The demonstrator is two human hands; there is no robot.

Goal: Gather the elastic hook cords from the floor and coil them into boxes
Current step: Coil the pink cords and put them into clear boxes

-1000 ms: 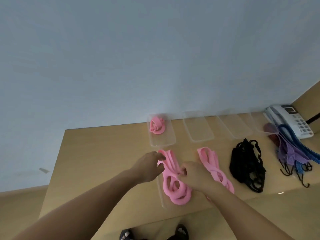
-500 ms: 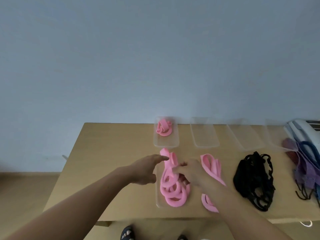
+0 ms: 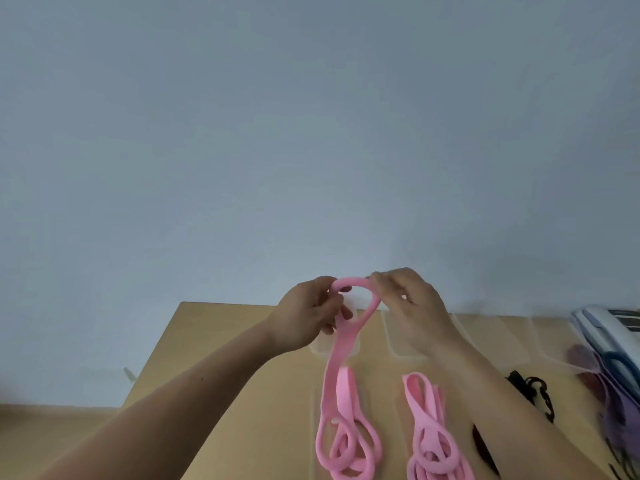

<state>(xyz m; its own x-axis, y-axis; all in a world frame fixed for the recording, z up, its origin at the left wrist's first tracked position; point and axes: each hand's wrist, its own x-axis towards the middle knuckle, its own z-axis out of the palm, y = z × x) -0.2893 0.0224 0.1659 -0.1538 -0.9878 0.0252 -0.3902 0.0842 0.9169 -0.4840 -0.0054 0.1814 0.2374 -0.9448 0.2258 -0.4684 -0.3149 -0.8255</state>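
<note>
A pink elastic cord is lifted above the wooden table. My left hand grips one side of its top loop and my right hand pinches the other side. The cord's lower part hangs down into loose loops in a clear plastic box at the table's front. A second pink cord lies in loops to the right of it. Black cords show partly behind my right forearm.
Several clear plastic boxes stand in a row along the wall at the back of the table. Purple and blue cords lie at the far right beside a white telephone. The table's left edge drops to the floor.
Both hands have risen from the table, pulling the upper part of the pink cord up into a loop; before, they were working on it low over the box. The camera tilted upward.
</note>
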